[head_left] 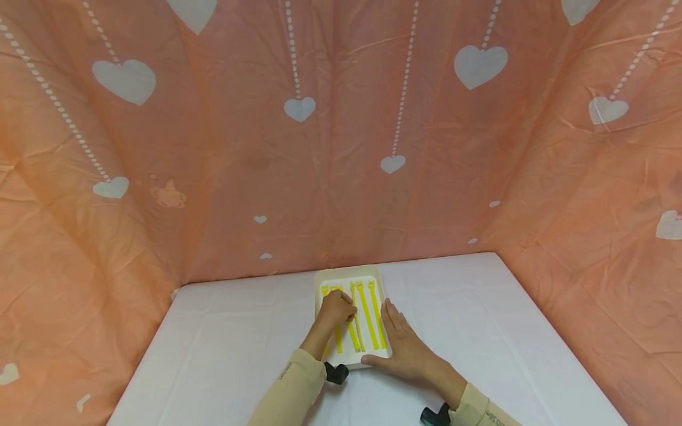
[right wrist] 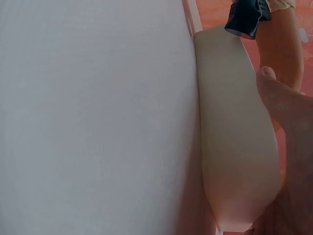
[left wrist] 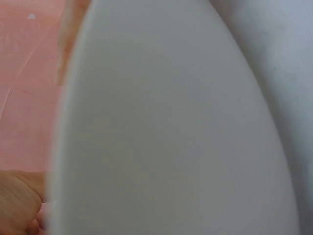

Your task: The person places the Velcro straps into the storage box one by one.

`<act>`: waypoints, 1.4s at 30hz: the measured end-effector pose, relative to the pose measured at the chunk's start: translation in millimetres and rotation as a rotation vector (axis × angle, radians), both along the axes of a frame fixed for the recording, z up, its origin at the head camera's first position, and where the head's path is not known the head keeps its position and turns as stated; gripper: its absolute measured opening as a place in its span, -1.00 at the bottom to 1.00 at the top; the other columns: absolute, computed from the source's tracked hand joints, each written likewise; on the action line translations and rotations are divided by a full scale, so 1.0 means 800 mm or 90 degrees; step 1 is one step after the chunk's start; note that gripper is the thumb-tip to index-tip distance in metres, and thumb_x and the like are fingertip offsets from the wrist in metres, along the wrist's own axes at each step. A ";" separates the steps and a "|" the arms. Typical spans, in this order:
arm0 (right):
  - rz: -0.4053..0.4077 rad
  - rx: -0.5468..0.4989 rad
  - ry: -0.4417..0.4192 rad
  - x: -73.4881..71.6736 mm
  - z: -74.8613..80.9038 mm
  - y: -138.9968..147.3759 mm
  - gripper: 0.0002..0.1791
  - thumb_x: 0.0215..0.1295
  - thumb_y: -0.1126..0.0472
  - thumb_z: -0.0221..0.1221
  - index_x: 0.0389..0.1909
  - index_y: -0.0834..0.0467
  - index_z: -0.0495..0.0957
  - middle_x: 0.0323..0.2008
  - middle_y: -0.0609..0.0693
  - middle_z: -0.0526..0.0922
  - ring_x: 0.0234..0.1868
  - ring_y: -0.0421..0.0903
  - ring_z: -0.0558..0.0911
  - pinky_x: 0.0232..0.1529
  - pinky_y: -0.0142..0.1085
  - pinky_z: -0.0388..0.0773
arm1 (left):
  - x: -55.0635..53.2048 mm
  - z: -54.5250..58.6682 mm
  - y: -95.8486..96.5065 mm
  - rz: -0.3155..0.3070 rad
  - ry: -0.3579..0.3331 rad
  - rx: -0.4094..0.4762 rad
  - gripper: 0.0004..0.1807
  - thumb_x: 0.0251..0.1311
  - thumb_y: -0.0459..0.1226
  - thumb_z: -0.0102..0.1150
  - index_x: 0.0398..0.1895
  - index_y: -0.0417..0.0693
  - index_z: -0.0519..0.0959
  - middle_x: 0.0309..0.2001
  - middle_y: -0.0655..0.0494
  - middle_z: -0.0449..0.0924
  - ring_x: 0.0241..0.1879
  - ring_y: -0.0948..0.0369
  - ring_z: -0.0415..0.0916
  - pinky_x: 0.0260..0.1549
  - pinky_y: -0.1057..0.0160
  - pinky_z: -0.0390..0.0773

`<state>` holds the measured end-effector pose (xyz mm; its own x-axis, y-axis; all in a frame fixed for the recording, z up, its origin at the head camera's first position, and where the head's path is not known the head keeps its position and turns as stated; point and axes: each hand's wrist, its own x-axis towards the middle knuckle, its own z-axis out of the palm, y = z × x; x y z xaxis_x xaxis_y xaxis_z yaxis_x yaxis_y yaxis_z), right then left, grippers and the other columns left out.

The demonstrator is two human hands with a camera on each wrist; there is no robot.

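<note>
A shallow white tray [head_left: 348, 273] lies on the table, with several yellow straps [head_left: 375, 319] in it. Each strap is long and flat, and some show a wider end towards the far side. My left hand [head_left: 335, 309] is over the tray, its fingers curled and pinching one yellow strap [head_left: 353, 337], whose upper part the hand hides. Along the tray's right side rests my right hand [head_left: 407, 349], fingers extended and thumb at the near rim. In the left wrist view the tray's outer wall [left wrist: 171, 122] fills most of the picture.
A white cloth [head_left: 240, 337] covers the table. Orange curtains [head_left: 330, 177] with white hearts hang behind it and on both sides. A black wrist camera [head_left: 337, 373] sits at the left cuff, another black camera [head_left: 436, 415] at the right.
</note>
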<state>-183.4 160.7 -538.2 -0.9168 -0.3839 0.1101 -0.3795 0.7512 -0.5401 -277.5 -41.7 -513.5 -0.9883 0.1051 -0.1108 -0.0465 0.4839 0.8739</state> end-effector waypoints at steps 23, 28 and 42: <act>0.009 0.007 -0.017 -0.004 0.001 -0.001 0.45 0.24 -0.52 0.31 0.70 0.42 -0.18 0.73 0.32 -0.22 0.74 0.20 -0.12 0.69 0.13 -0.04 | 0.000 0.006 -0.005 -0.008 0.026 -0.058 -0.92 0.26 -0.44 0.41 -0.29 -0.26 0.66 -0.56 0.00 0.67 -0.57 0.22 0.54 -0.53 0.34 0.51; 0.006 0.010 -0.022 -0.006 0.001 0.000 0.46 0.24 -0.53 0.31 0.70 0.41 -0.17 0.73 0.32 -0.21 0.74 0.22 -0.11 0.69 0.14 -0.02 | 0.002 0.012 -0.014 -0.030 0.038 -0.053 -0.91 0.35 -0.40 0.39 -0.21 -0.28 0.67 -0.44 -0.05 0.74 -0.46 0.15 0.68 -0.43 0.28 0.62; -0.023 0.028 -0.051 -0.009 0.012 0.009 0.36 0.31 -0.52 0.25 0.72 0.34 -0.11 0.74 0.24 -0.14 0.73 0.24 -0.05 0.68 0.15 0.03 | 0.011 0.033 -0.061 -0.049 0.075 -0.047 -0.74 0.54 -0.20 0.25 -0.01 -0.25 0.71 -0.23 -0.09 0.78 -0.23 -0.02 0.77 -0.28 0.16 0.72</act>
